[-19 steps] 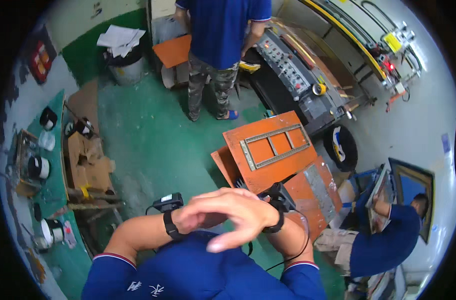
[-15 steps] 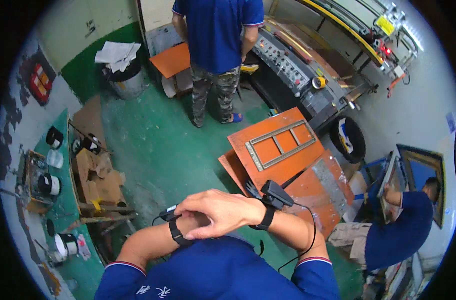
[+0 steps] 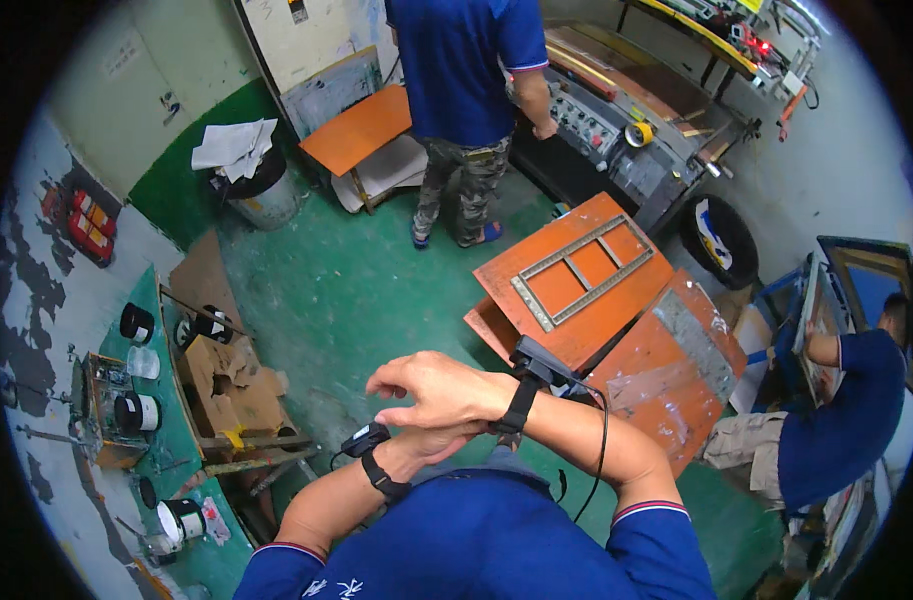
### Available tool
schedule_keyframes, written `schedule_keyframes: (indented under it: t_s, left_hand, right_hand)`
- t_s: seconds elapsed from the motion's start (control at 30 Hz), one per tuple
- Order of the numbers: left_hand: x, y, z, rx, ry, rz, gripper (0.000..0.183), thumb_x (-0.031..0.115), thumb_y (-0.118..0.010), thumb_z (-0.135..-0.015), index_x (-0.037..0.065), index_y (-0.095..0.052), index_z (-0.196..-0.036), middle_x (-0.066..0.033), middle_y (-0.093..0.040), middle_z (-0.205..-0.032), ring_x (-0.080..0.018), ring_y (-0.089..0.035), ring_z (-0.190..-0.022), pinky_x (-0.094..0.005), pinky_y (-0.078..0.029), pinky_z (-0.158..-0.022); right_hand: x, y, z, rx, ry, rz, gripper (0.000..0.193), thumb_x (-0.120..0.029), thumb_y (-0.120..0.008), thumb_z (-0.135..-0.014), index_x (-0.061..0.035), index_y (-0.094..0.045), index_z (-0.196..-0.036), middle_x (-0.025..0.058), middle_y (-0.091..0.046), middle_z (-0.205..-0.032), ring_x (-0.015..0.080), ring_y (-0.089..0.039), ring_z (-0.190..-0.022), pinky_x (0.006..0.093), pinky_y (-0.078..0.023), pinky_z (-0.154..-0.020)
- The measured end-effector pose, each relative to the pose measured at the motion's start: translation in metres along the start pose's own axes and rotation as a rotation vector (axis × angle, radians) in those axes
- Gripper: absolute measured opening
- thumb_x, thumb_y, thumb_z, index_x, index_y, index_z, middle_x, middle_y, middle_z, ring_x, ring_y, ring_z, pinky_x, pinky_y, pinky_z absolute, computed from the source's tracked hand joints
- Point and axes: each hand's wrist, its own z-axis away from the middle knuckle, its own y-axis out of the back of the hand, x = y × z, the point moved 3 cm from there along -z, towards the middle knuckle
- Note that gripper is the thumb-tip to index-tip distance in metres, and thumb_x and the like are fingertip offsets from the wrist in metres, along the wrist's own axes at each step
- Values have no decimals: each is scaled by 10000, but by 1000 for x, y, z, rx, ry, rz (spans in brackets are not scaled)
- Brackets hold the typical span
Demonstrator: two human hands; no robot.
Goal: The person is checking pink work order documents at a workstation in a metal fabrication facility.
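My right hand [image 3: 441, 390] crosses over my left hand [image 3: 431, 443] in front of my chest. Its fingers are apart and slightly curved, with nothing between them. Beneath it, my left hand reaches to the underside of the right wrist, close to the black strap [image 3: 519, 405]; most of the left fingers are hidden. A small black device [image 3: 548, 362] with a cable sits on my right wrist. On the left wrist are another black strap [image 3: 382, 474] and a small black device [image 3: 364, 438].
Orange boards [image 3: 576, 340] bearing a metal frame [image 3: 586, 275] stand ahead right. One co-worker [image 3: 466, 80] stands at a machine [image 3: 616, 130]; another [image 3: 841, 420] bends at right beside framed screens [image 3: 861, 275]. At left, a green bench [image 3: 166, 350] holds several jars near a torn cardboard box [image 3: 226, 385].
My right hand has slid off the left wrist, its fingers lifting and spreading. My left hand now shows below, against the right wrist. The view has shifted; the standing co-worker's arm hangs nearer the machine.
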Motion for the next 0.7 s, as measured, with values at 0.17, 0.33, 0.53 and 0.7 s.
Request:
schedule_keyframes:
  t_s: [0.17,0.33,0.53,0.7]
  left_hand:
    - [-15,7,-2,34,44,154,252,52,-656,-832,42,-582,-1072,-75,-599,-980,-181,-571,-903,-321,-468,-764]
    - [-3,-2,2,138,37,129,101,41,-644,-840,50,-557,-890,-69,-596,-761,-136,-569,-649,-266,-462,-575]
    - [0,-10,8,233,49,89,109,12,-633,-834,38,-532,-866,-44,-584,-728,-110,-567,-621,-227,-462,-542]
    - [16,-21,11,178,108,-316,155,-6,-633,-833,10,-552,-964,-43,-586,-761,-111,-596,-671,-219,-490,-593]
  right_hand:
    - [14,8,-2,73,-120,-113,383,-273,-657,-772,22,-616,-1012,167,-659,-863,272,-645,-798,359,-509,-724]
    - [64,13,10,333,-459,-765,308,-263,-631,-867,-9,-623,-1039,57,-652,-890,123,-614,-784,254,-500,-727]
    - [98,-3,25,545,-565,-1064,247,-264,-598,-889,-55,-609,-1020,40,-641,-890,100,-607,-750,218,-493,-667]
    - [98,-35,31,518,-554,-1552,229,-240,-562,-912,-57,-595,-1045,47,-639,-901,117,-609,-772,242,-501,-668]
